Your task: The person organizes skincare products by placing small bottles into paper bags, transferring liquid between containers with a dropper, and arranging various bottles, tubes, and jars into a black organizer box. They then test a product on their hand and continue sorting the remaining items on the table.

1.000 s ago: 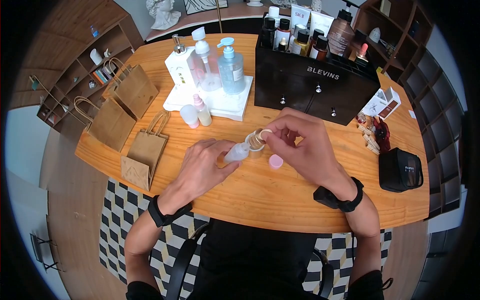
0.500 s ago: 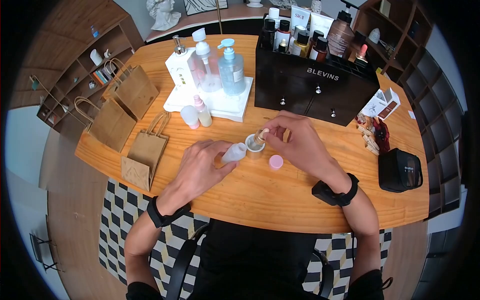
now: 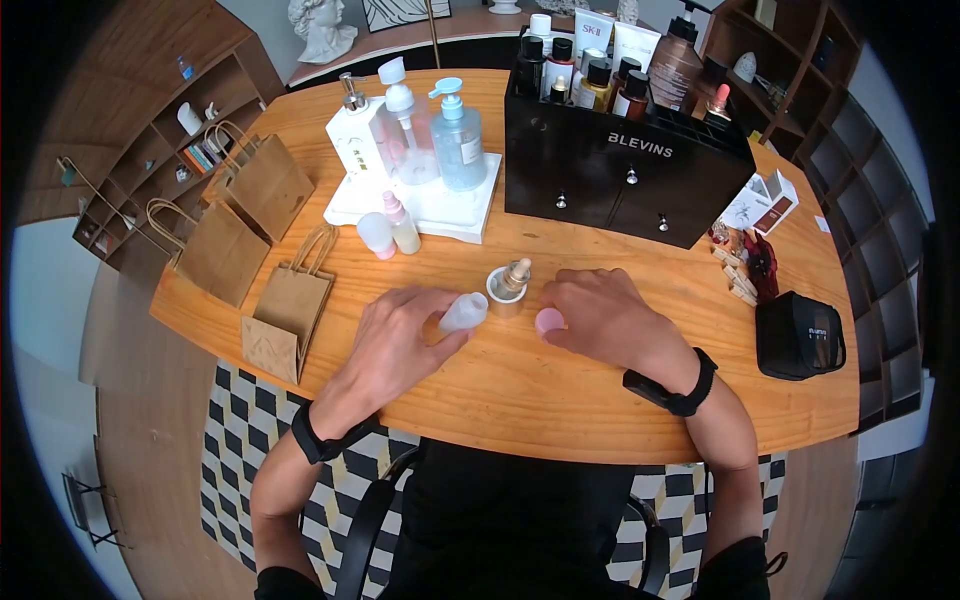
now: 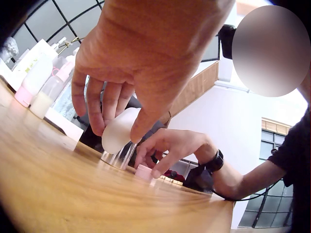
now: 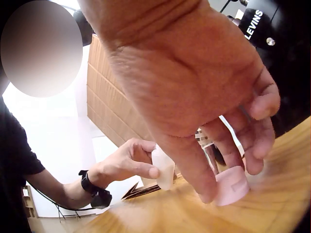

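My left hand (image 3: 395, 328) holds a small frosted white squeeze bottle (image 3: 463, 313) between thumb and fingers, tilted, its uncapped mouth toward the upper right. The thumb and fingertips of my right hand (image 3: 610, 318) are around a pink cap (image 5: 232, 186) low at the tabletop. Between the two hands stands a small gold cup with a white rim (image 3: 506, 306). A dropper with a gold-beige top (image 3: 518, 271) leans in that cup, its lower end hidden inside. In the left wrist view the bottle (image 4: 120, 131) partly covers the cup.
A white tray (image 3: 465, 233) with pump bottles stands behind, two small bottles (image 3: 388, 232) before it. A black cosmetics organizer (image 3: 570, 165) stands at the back right. Paper bags (image 3: 290, 310) line the left side. A black case (image 3: 800, 336) and wooden clips (image 3: 735, 275) lie at right.
My right hand has let go of the dropper, which now rests in the cup, and has moved down to the pink cap. The bottle in my left hand has drawn slightly away from the cup.
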`<state>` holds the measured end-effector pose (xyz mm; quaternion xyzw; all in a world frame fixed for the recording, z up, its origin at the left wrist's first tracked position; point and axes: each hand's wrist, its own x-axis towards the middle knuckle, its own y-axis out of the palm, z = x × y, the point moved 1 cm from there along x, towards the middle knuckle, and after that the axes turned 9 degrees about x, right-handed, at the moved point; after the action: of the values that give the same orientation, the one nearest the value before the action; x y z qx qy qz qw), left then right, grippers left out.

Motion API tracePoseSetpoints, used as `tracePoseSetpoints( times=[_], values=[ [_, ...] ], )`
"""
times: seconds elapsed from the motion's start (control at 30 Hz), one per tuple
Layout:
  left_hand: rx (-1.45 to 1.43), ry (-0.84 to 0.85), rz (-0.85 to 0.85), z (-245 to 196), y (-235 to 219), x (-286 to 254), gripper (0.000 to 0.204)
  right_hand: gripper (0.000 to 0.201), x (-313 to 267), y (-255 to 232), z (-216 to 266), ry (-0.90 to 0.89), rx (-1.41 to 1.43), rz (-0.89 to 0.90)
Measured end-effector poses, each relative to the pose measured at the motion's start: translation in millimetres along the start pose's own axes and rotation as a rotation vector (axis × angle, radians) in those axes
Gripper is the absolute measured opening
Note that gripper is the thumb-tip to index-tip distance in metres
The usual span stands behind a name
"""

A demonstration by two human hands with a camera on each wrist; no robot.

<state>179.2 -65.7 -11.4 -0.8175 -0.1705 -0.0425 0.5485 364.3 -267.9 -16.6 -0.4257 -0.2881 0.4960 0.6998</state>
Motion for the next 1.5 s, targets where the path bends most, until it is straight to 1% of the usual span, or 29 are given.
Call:
tracePoseSetpoints(
  times=[0.03,0.07,0.1,0.13,0.17,0.23,0.27,0.33,0.37,0.43,0.47,0.53,0.67,0.73,0.83,0.9,0.97,1.03,1.07,1.13,1.17,1.23,1.27,1.33,1.47,1.5],
  values=[
    [0.0,0.0,0.0,0,0,-1,0.034,0.026,0,0,-1,-0.037,-0.028,-0.026],
    [-0.019,-0.018,0.005,0,0,-2,0.034,0.026,-1,-3,0,-0.037,-0.027,-0.025],
    [-0.038,-0.036,0.009,0,0,-3,0.033,0.024,-3,-9,2,-0.023,-0.043,0.009],
    [-0.038,-0.038,0.007,-1,0,-5,0.033,0.026,-5,-18,7,-0.01,-0.061,0.043],
    [-0.029,-0.012,0.002,-1,0,-6,0.033,0.026,-7,-28,15,-0.012,-0.063,0.045],
    [-0.023,0.012,-0.006,-4,0,-9,0.033,0.022,-11,-47,33,0.023,0.029,0.137],
    [-0.04,0.01,0.01,-7,-1,-10,0.033,0.022,-11,-50,40,0.023,0.027,0.138],
    [-0.057,0.007,0.024,-10,0,-12,0.034,0.019,-11,-52,52,-0.126,0.234,-0.001],
    [-0.069,0.028,0.012,-11,1,-13,0.033,0.019,-10,-45,51,-0.127,0.233,-0.001],
    [-0.079,0.048,0.002,-13,2,-15,0.033,0.018,-7,-30,47,-0.384,0.282,-0.183],
    [-0.084,0.059,0.003,-16,2,-16,0.033,0.018,-7,-29,50,-0.385,0.283,-0.182],
    [-0.089,0.068,0.003,-19,1,-18,0.033,0.022,-6,-26,54,-0.419,0.326,-0.121],
    [-0.078,0.08,-0.002,-19,0,-19,0.034,0.025,-5,-25,56,-0.437,0.342,-0.079],
    [-0.09,0.071,-0.004,-18,0,-19,0.034,0.026,-6,-28,55,-0.443,0.321,-0.131],
    [-0.094,0.065,-0.033,-19,-2,-20,0.035,0.025,-4,-25,55,-0.463,0.321,-0.153],
    [-0.098,0.108,-0.047,-19,-3,-20,0.036,0.025,-4,-23,55,-0.47,0.31,-0.155],
    [-0.091,0.107,-0.042,-18,-2,-20,0.036,0.025,-5,-22,54,-0.477,0.298,-0.156],
    [-0.084,0.106,-0.037,-17,-1,-21,0.036,0.025,-5,-20,50,-0.463,0.199,-0.161],
    [-0.082,0.119,-0.041,-17,-1,-21,0.036,0.025,-6,-22,52,-0.463,0.199,-0.16],
    [-0.081,0.133,-0.044,-18,-2,-21,0.035,0.037,-8,-28,58,-0.263,0.027,0.007],
    [-0.081,0.137,-0.041,-19,-2,-21,0.035,0.037,-8,-35,64,-0.262,0.027,0.007],
    [-0.081,0.142,-0.036,-19,-2,-21,0.035,0.049,-5,-46,75,-0.117,-0.129,0.19],
    [-0.082,0.138,-0.051,-18,-1,-21,0.035,0.049,-6,-42,70,-0.118,-0.13,0.191],
    [-0.084,0.133,-0.069,-16,-2,-21,0.034,0.056,-10,-31,59,-0.41,0.159,-0.214],
    [-0.08,0.15,-0.07,-17,-5,-21,0.034,0.062,-8,-25,57,-0.381,0.229,-0.153],
    [-0.083,0.155,-0.07,-18,-5,-21,0.033,0.06,-9,-28,57,-0.323,0.146,-0.095]
  ],
)
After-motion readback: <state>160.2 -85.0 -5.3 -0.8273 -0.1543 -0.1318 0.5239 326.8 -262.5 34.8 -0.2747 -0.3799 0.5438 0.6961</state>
